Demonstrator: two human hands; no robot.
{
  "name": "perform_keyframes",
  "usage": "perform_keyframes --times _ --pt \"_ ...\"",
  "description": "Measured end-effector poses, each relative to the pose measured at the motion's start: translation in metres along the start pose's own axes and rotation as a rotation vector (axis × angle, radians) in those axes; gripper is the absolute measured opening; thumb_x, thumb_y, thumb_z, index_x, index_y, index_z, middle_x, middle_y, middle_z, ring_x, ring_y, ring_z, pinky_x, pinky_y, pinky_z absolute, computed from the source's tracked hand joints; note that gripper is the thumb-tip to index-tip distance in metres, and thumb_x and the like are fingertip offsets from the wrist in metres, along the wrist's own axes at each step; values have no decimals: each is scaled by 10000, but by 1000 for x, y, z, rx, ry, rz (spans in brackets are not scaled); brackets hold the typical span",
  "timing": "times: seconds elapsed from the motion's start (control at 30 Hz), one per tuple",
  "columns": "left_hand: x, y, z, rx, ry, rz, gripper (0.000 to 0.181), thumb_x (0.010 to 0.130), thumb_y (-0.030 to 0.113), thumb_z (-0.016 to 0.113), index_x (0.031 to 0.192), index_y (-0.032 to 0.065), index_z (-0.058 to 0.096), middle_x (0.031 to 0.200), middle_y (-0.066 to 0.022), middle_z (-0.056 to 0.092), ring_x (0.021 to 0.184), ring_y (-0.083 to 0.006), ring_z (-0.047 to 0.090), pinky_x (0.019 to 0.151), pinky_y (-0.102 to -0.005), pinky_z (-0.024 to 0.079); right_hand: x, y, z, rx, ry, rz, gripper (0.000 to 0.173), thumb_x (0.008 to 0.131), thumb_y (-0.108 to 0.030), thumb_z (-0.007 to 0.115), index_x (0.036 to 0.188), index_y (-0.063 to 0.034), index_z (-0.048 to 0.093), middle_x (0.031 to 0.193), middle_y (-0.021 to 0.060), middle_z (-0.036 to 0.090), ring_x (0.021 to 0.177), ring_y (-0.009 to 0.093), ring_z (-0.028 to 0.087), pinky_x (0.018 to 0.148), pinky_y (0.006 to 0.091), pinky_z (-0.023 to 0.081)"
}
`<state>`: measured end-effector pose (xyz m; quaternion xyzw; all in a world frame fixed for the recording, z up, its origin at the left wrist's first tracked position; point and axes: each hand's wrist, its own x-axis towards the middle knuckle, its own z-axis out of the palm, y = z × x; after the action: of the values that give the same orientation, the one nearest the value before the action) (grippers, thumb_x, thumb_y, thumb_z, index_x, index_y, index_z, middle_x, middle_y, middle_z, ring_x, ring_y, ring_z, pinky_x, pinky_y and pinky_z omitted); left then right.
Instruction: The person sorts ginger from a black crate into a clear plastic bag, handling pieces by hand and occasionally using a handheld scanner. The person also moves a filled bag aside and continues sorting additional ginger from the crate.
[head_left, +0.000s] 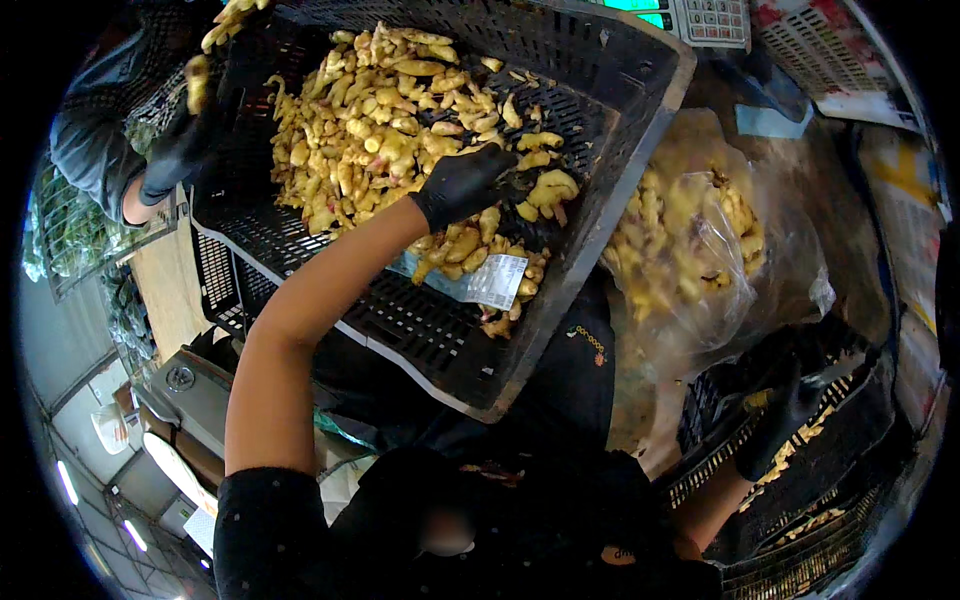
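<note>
My left hand (469, 184), in a black glove, reaches into a large black plastic crate (420, 367) over a pile of ginger roots (375, 135). Its fingers are bent beside a few separate roots at the right of the pile; whether they grip one is hidden. A printed label sheet (499, 281) lies on the near roots. My right hand (780, 420), also black-gloved and blurred, is at lower right over another black crate (705, 472) with ginger pieces in it. A small yellowish piece and a pale shiny shape show near its fingers; its hold is unclear.
A clear plastic bag of ginger (690, 240) lies right of the large crate. Behind stands a digital scale (712, 22) with a lit display. A co-worker's gloved hand (176, 150) is at the left, near ginger pieces. More crates (810, 555) are stacked at lower right.
</note>
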<state>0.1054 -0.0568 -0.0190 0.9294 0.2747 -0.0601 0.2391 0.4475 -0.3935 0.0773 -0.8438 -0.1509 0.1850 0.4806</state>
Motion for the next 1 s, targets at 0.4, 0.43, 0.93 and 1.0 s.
perform_keyframes --times 0.4,0.43,0.93,1.0 --pt "25 36 -13 -298 -152 -66 582 660 228 599 1171 71 370 1044 -149 507 889 -241 527 734 -329 430 -11 -29 49 383 -231 -31 409 748 -4 461 1150 10 392 1073 88 513 747 86 487 633 190 385" --pt "22 24 -14 -555 -130 -205 634 642 178 613 1206 83 339 1076 -132 494 941 -190 514 769 -302 422 -16 -51 53 347 -238 -48 421 744 -14 467 1156 11 386 1083 92 506 783 91 489 656 189 384" --pt "162 234 11 -400 -628 -145 862 643 437 624 1268 74 153 1242 -156 315 1042 -259 430 763 -342 441 71 -20 66 1384 -136 -122 447 693 33 432 1134 -31 394 1151 160 409 1065 315 391 932 462 277" --pt "139 206 16 137 -506 145 702 658 417 592 1198 63 316 1115 -187 447 971 -304 481 732 -407 435 72 -18 68 1494 -190 -29 462 708 -33 458 1158 14 366 1181 169 390 1095 303 364 965 440 231"
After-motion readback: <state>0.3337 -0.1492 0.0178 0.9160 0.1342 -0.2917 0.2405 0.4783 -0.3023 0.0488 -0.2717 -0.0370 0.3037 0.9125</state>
